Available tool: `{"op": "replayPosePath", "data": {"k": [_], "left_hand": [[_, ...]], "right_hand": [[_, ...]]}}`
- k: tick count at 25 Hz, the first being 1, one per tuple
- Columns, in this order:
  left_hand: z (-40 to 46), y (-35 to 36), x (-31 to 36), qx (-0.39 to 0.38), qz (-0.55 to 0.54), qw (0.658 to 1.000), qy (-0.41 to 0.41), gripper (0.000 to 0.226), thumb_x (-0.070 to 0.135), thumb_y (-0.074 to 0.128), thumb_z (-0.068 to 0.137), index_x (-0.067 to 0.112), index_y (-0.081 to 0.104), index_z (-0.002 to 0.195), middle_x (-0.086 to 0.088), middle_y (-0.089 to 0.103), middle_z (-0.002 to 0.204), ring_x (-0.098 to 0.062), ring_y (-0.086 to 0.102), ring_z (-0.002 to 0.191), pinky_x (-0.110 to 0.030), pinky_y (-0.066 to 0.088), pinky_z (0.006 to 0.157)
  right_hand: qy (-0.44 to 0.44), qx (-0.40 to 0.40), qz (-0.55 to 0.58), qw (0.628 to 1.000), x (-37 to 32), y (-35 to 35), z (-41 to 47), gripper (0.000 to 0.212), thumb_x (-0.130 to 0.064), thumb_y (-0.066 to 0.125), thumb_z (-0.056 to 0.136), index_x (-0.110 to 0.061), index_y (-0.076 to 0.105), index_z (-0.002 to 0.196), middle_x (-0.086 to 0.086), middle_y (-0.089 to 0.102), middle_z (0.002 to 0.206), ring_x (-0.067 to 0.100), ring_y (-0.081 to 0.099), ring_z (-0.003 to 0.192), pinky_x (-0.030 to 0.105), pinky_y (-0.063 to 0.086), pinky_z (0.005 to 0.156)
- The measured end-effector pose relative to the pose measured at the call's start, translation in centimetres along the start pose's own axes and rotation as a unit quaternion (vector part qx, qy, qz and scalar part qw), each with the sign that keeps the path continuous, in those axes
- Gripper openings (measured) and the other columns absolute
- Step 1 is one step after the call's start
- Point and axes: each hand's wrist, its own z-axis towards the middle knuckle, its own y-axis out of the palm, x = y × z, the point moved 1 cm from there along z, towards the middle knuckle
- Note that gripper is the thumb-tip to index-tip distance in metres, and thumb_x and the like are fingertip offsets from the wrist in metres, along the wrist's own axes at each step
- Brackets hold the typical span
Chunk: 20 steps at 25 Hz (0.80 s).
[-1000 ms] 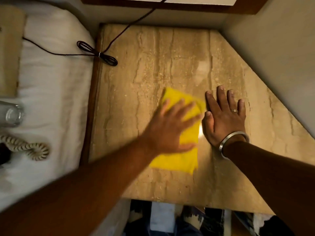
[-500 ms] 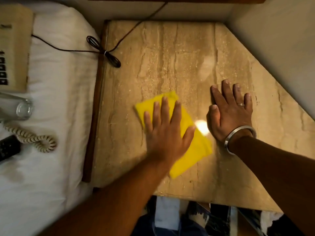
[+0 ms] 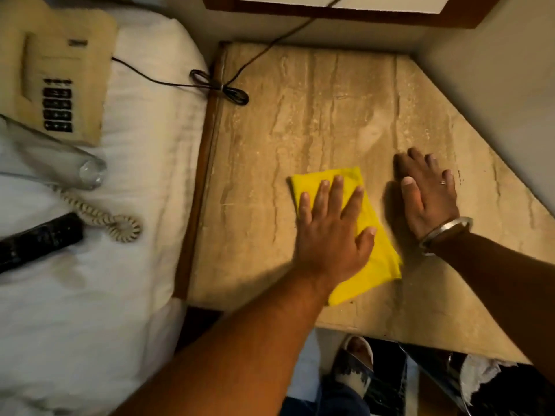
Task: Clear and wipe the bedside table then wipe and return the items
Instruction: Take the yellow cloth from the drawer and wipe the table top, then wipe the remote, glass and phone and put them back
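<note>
I see my left hand (image 3: 332, 235) spread flat, fingers splayed, pressing a folded yellow cloth (image 3: 369, 244) onto the middle of the marble desk (image 3: 300, 121). My right hand (image 3: 428, 193) lies open and flat on the desk just right of the cloth, gripping nothing, a bangle (image 3: 444, 232) at the wrist. On the bed (image 3: 144, 175) to the left lie a telephone (image 3: 57, 79), a glass (image 3: 60, 157) on its side and a black remote (image 3: 39, 241). The phone cord (image 3: 220, 90) crosses the desk's back corner.

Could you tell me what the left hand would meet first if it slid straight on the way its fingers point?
Probably nothing before the back wall; ahead of the left hand lies bare table top.
</note>
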Motion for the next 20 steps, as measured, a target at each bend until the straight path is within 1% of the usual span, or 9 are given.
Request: {"op": "replayPosePath", "data": {"k": [2, 4, 6, 8, 11, 13, 16, 18, 20], "left_hand": [[0.0, -1.7, -0.8, -0.083, -0.04, 0.995, 0.028, 0.073, 0.054, 0.043, 0.091, 0.029, 0.026, 0.157, -0.007, 0.011, 0.168, -0.026, 0.006, 0.154, -0.054, 0.003, 0.122], [0.0, -5.4, -4.8, -0.142, -0.039, 0.985, 0.094, 0.067, 0.045, 0.047, 0.093, 0.026, 0.03, 0.155, -0.004, 0.018, 0.166, -0.024, 0.016, 0.153, -0.048, 0.012, 0.123], [-1.9, -9.8, -10.6, -0.094, -0.011, 0.99, 0.104, 0.057, 0.036, 0.049, 0.091, 0.024, 0.044, 0.147, -0.001, 0.041, 0.157, -0.024, 0.039, 0.142, -0.043, 0.029, 0.114], [-5.6, -14.7, -18.6, -0.045, 0.01, 0.997, 0.066, 0.046, 0.029, 0.052, 0.089, 0.022, 0.057, 0.135, -0.003, 0.057, 0.141, -0.027, 0.055, 0.126, -0.042, 0.041, 0.102], [-10.5, -19.5, -31.2, 0.01, 0.095, 0.993, -0.074, 0.037, 0.028, 0.063, 0.087, 0.019, 0.061, 0.123, -0.008, 0.064, 0.122, -0.031, 0.061, 0.108, -0.044, 0.049, 0.087], [-12.8, -20.6, -37.5, -0.039, 0.147, 0.976, -0.156, 0.049, 0.044, 0.066, 0.086, 0.016, 0.057, 0.125, -0.009, 0.062, 0.124, -0.031, 0.058, 0.111, -0.044, 0.049, 0.086], [-13.4, -19.5, -40.8, -0.103, 0.135, 0.976, -0.135, 0.049, 0.058, 0.062, 0.086, 0.017, 0.062, 0.113, -0.006, 0.063, 0.111, -0.028, 0.059, 0.104, -0.039, 0.046, 0.081], [-13.4, -19.7, -40.0, -0.075, 0.076, 0.986, -0.127, 0.041, 0.057, 0.065, 0.085, 0.019, 0.057, 0.098, -0.001, 0.061, 0.09, -0.026, 0.062, 0.088, -0.034, 0.043, 0.069], [-13.7, -20.0, -38.1, -0.046, -0.002, 0.987, -0.152, 0.038, 0.053, 0.067, 0.087, 0.022, 0.046, 0.091, 0.005, 0.054, 0.076, -0.022, 0.059, 0.07, -0.028, 0.036, 0.054]], "right_hand": [[0.019, 0.0, 0.01, 1.0, -1.1, -0.4, -1.3, 0.059, -0.04, 0.024, 0.093, -0.017, 0.034, 0.146, 0.011, 0.03, 0.155, 0.034, 0.023, 0.144, 0.056, 0.017, 0.115], [-0.024, -0.022, -0.02, 0.999, -5.1, -0.1, -2.7, 0.06, -0.037, 0.034, 0.089, -0.01, 0.04, 0.142, 0.019, 0.038, 0.149, 0.041, 0.035, 0.137, 0.058, 0.027, 0.11], [-0.067, -0.061, -0.029, 0.995, -10.5, 0.8, -3.5, 0.056, -0.026, 0.049, 0.087, -0.004, 0.045, 0.139, 0.025, 0.042, 0.145, 0.045, 0.04, 0.132, 0.058, 0.033, 0.107], [-0.043, -0.117, -0.051, 0.991, -16.4, 2.8, -4.3, 0.059, -0.022, 0.057, 0.088, -0.011, 0.039, 0.143, 0.019, 0.034, 0.152, 0.043, 0.033, 0.137, 0.053, 0.031, 0.11], [0.103, -0.181, -0.123, 0.97, -21.1, 5.9, -4.6, 0.06, -0.037, 0.047, 0.094, -0.029, 0.023, 0.149, 0.004, 0.008, 0.162, 0.036, 0.011, 0.146, 0.051, 0.021, 0.115], [0.197, -0.18, -0.12, 0.956, -21.8, 7.1, -4.5, 0.056, -0.041, 0.043, 0.095, -0.032, 0.024, 0.147, 0.002, 0.003, 0.162, 0.037, 0.006, 0.146, 0.053, 0.019, 0.114], [0.232, -0.133, -0.131, 0.955, -20.7, 8.2, -5.1, 0.058, -0.042, 0.038, 0.096, -0.035, 0.016, 0.148, 0.004, 0.002, 0.162, 0.04, 0.008, 0.145, 0.055, 0.018, 0.114], [0.241, -0.105, -0.123, 0.957, -19.4, 8.2, -5.9, 0.061, -0.044, 0.034, 0.097, -0.034, 0.007, 0.15, 0.008, 0.004, 0.162, 0.041, 0.01, 0.145, 0.054, 0.016, 0.115], [0.23, -0.102, -0.118, 0.961, -17.9, 7.7, -7.0, 0.064, -0.047, 0.038, 0.095, -0.03, 0.01, 0.15, 0.01, 0.009, 0.161, 0.044, 0.017, 0.142, 0.053, 0.02, 0.113]]}}
